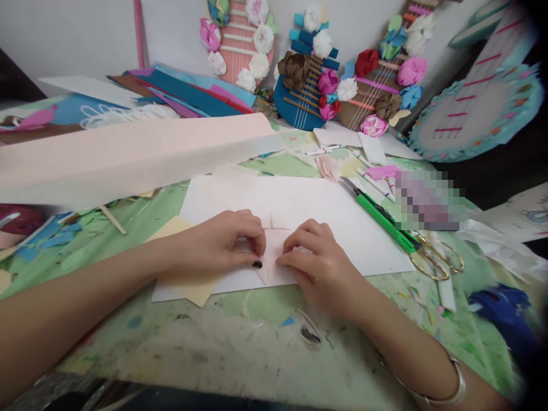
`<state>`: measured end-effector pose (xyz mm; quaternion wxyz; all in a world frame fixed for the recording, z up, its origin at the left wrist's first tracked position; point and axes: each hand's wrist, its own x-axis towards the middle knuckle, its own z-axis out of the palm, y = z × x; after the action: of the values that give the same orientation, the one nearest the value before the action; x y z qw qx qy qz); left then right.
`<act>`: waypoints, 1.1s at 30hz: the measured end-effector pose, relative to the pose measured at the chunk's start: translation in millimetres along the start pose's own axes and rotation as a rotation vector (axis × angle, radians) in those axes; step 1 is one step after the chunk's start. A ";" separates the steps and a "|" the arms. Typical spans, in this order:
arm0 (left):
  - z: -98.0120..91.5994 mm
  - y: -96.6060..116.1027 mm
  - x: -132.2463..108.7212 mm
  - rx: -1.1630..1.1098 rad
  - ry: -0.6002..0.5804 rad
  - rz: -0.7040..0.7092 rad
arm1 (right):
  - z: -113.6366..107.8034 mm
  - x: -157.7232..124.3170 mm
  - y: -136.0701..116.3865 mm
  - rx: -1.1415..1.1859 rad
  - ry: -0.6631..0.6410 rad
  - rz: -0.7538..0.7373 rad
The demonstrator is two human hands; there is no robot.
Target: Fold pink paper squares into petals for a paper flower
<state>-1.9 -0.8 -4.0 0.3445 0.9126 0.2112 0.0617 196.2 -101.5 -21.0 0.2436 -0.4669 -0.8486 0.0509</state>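
Observation:
A small, thin, pale pink piece of paper (270, 251) with creases lies on a large white sheet (338, 211) before me. On its left side, the fingers of my left hand (233, 240) are pinched together at the paper. Thumb and fingers of my right hand (314, 251) close in the same way on its right side. A yellow paper piece (199, 294) lies under my left wrist. Right of the hands, a green cutter (381, 220) rests on the white sheet, touching gold-handled scissors (432, 262).
Several decorated cardboard instruments, including a blue one (299, 108), lean on the back wall. A long pale pink paper (141, 148) spans the left, near stacked coloured sheets (197, 91) and white cord (124, 114). Markers (377, 185) and scraps lie on the green-covered table (171, 342).

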 end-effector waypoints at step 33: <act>6.2 -2.1 -0.5 -0.033 -0.003 0.017 | -8.5 0.9 -12.6 -0.024 -0.239 -0.194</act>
<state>-1.5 -3.4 -10.0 0.3592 0.9088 0.2017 0.0667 190.1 -108.9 -9.3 0.1389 -0.3763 -0.9132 0.0722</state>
